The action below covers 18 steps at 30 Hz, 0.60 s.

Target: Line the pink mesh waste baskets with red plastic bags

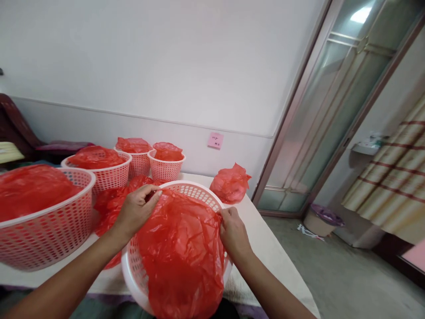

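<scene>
A red plastic bag (186, 248) lies in and over a white perforated basket (134, 279) in front of me, hanging past its near rim. My left hand (141, 208) pinches the bag's upper left edge near the far rim. On the right side, my right hand (234, 230) has its fingers closed on the bag's edge by the basket rim. What is under the bag inside the basket is hidden. More crumpled red plastic bags (113, 208) lie on the table left of the basket, partly behind my left hand.
Several other baskets with red bags stand to the left, the nearest a large basket (49, 239). A bunched red bag (230, 184) sits by the table's right edge. Beyond are a pink note (215, 140) on the wall, a glass door (308, 115) and a bin (320, 220).
</scene>
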{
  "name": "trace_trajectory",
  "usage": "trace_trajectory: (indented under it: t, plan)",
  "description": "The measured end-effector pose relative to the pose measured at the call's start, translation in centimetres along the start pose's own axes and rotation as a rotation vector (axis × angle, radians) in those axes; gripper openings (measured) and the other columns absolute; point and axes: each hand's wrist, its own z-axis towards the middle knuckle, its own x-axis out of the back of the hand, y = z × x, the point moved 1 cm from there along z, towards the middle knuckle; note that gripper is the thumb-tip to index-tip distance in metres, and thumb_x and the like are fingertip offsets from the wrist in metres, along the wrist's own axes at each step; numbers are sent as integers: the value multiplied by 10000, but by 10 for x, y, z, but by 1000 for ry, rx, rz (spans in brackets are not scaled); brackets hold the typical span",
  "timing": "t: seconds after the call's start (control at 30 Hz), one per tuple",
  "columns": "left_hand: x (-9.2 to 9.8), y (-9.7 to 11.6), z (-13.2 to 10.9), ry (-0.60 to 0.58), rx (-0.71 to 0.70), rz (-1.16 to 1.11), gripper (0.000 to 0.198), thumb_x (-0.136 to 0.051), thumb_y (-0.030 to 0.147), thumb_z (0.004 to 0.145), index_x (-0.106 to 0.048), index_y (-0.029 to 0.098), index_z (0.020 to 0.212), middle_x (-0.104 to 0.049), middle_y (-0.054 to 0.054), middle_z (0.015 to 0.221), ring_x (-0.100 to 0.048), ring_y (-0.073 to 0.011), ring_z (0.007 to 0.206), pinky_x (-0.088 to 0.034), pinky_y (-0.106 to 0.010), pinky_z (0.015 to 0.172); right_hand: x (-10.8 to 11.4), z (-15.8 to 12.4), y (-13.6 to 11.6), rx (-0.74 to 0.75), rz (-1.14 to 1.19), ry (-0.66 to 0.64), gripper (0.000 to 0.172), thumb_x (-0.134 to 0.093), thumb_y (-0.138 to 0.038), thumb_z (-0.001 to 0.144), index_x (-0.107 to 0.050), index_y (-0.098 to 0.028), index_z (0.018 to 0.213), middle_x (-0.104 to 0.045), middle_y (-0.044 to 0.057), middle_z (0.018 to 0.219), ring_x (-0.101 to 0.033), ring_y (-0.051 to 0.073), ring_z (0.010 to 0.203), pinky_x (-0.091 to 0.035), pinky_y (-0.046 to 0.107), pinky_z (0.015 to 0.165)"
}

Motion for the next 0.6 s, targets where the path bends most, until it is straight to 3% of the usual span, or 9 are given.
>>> trace_trajectory:
  t: [0.07,0.17,0.3,0.43,0.6]
  plan:
    - [4,-4,4,29,-31,105,191,-518,391,883,-628,235,895,-642,-2,881,-579,-169,818,-421,-319,786,0,0,0,1,-51,-7,220,-427,-88,882,-622,-169,941,-519,71,958,-575,185,801,-436,278,726]
    - [4,-10,13,40,-36,242,207,-481,381,884,-604,226,822,-594,-23,842,-548,-199,783,-401,-359,758,1,-1,-3,8,-80,3,185,-417,-96,894,-589,-165,892,-519,70,953,-566,177,794,-419,270,715]
    - [-3,-14,26,6,-59,321,200,-476,385,845,-541,226,743,-553,-56,866,-533,-244,890,-398,-391,829,1,-4,-7,30,-87,31,163,-418,-112,897,-567,-176,888,-529,71,959,-546,182,793,-396,276,695]
    - [-10,-12,29,-73,-2,321,280,-404,419,897,-500,235,709,-540,-22,762,-534,-199,729,-389,-341,688,0,2,-7,39,-56,79,175,-392,-154,919,-553,-186,858,-547,69,925,-546,192,813,-394,289,719]
    - [-16,-6,25,-73,16,333,318,-321,443,941,-462,244,737,-546,-29,791,-539,-217,777,-346,-344,685,-1,26,-9,-22,37,180,209,-364,-184,916,-515,-205,773,-572,44,804,-543,185,765,-380,291,706]
